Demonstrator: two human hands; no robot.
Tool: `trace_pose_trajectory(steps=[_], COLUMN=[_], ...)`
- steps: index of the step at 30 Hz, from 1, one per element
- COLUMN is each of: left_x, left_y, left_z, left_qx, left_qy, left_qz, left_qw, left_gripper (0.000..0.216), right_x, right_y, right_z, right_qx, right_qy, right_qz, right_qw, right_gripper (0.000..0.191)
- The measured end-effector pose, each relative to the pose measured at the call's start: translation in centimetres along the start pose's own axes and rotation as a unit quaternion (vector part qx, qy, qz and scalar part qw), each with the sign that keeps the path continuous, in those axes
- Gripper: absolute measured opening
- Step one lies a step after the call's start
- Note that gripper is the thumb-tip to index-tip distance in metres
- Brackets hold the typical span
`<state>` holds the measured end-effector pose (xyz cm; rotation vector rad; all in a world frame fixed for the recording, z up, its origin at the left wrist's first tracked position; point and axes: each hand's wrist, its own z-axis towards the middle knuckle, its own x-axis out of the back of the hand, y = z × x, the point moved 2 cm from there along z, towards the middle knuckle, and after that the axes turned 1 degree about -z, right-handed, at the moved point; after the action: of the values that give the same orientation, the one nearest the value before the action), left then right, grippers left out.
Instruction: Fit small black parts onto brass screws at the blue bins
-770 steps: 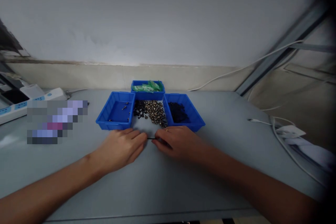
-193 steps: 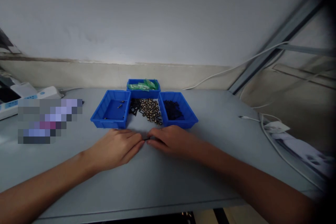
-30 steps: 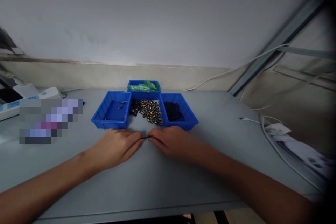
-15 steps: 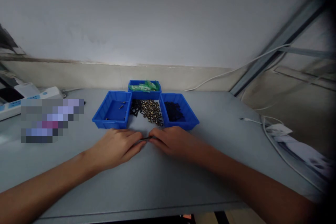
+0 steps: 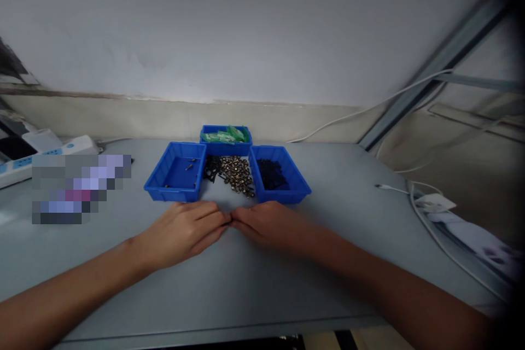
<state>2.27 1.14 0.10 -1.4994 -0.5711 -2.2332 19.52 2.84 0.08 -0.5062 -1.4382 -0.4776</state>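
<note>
My left hand [image 5: 191, 229] and my right hand [image 5: 266, 224] meet fingertip to fingertip above the grey table, both closed in a pinch. Between them shows only a sliver of a small dark part [image 5: 230, 222]; the fingers cover the rest, so its kind is unclear. Just beyond lies a pile of small brass-coloured metal pieces [image 5: 235, 175], with black slender pieces [image 5: 212, 167] at its left side. A blue bin [image 5: 174, 195] on the left holds a few small metal pieces. Another blue bin [image 5: 287, 196] on the right contains many small black parts.
Behind the pile, a third blue bin [image 5: 227, 148] holds green and clear plastic packets [image 5: 225, 135]. A white power strip [image 5: 77, 146] and a pixelated object [image 5: 82, 188] lie at left. White cables [image 5: 430, 235] and papers are at right; a wall stands behind.
My hands have drawn together, closing the gap between the fingertips. The dark thin part that showed between them is now almost wholly covered.
</note>
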Motion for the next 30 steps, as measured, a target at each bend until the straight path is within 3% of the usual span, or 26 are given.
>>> trace_pose_trajectory(steps=[7,16,30], left_x=[0.23,-0.01,-0.45], left_y=[0.21,0.28,-0.05], left_z=[-0.17,-0.06,-0.12], left_qx=[-0.033,-0.001,0.016], left_qy=[0.005,-0.017,-0.028], left_qz=[-0.014,-0.042,-0.004], left_qw=[0.999,0.999,0.999], left_gripper=[0.023,0.014,0.021], right_x=[0.34,0.8,0.73], right_y=[-0.13,0.0,-0.09], right_z=[0.09,-0.17,-0.08], right_qx=[0.011,0.006,-0.003], right_qy=[-0.01,-0.036,-0.007], right_qz=[0.013,0.088,0.046], right_qw=[1.0,0.995,0.999], right_gripper=[0.02,0.02,0.021])
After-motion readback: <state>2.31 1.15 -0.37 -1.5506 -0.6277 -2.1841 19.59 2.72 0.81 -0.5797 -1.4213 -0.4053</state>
